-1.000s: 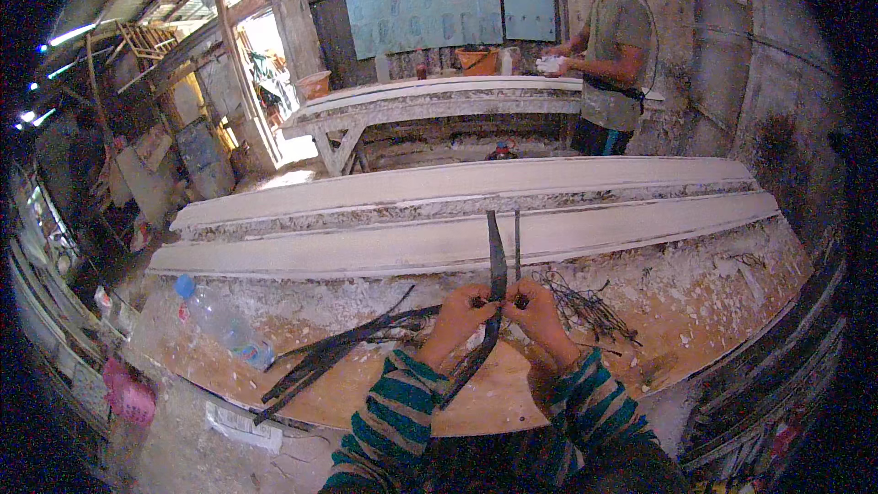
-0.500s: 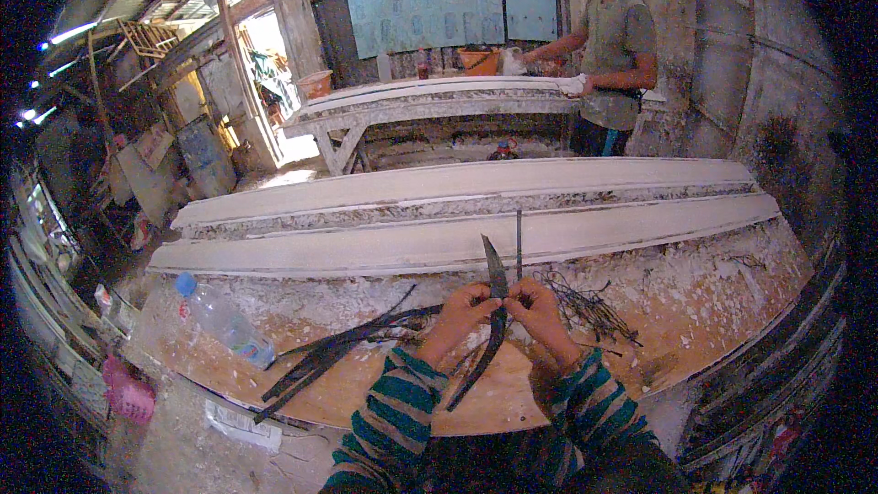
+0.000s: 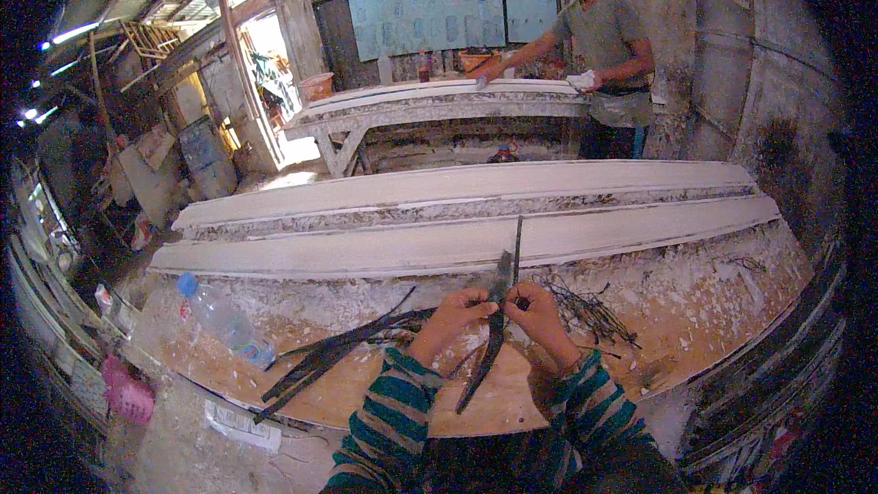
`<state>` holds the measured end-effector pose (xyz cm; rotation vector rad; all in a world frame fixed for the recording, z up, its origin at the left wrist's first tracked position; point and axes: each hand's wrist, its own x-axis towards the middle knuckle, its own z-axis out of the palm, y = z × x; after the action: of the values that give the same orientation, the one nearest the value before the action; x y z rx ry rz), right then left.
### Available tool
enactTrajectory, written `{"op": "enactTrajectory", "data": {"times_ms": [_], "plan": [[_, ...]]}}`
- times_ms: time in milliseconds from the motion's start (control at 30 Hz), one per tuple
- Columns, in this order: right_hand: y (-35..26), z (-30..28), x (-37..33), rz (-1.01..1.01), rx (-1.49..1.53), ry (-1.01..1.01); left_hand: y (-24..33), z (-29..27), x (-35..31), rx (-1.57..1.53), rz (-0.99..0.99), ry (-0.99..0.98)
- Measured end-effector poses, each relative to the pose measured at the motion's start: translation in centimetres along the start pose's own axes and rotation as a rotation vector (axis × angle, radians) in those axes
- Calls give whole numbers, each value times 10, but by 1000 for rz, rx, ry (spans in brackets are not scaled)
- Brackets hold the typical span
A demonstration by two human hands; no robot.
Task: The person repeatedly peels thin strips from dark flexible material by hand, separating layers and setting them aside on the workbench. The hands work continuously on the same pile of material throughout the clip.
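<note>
My left hand pinches a dark, flat, flexible strip, which stands up above the fingers and hangs toward the table's near edge. Close beside it, my right hand has its fingers closed on a thin dark strip that points up and away. The two hands almost meet over the table; what lies between the fingertips is partly hidden. Several longer dark strips lie in a bundle left of my left hand. Thin dark shreds are heaped just beyond my right hand.
Two long white-coated panels lie across the far half of the wooden table, with white flakes around. A plastic bottle lies at left. Beyond, a masked person works at a white bench. A pink container is at lower left.
The flat strip's upper end has swung right, closer to the thin strip. My hands stay nearly in place. The other person has leaned and reached left along the far bench.
</note>
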<state>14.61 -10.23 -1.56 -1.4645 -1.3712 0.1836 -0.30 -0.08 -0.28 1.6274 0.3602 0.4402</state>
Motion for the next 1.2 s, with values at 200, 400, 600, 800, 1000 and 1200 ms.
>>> {"op": "enactTrajectory", "data": {"times_ms": [200,400,600,800,1000,1200], "plan": [[-5,-1,0,118,147,-72,3,1,-2,-105,-1,23],[-20,-7,-1,139,58,-140,8,-5,-4,49,47,20],[-27,-6,-1,138,-39,-85,7,-4,-5,84,-51,-12],[-20,-3,-1,93,-32,-52,11,-3,-10,-165,-68,-18],[-10,-4,1,52,-185,29,26,-10,-19,-528,-36,-73],[2,-5,-1,63,-205,17,23,-33,-20,-751,139,-15]]}}
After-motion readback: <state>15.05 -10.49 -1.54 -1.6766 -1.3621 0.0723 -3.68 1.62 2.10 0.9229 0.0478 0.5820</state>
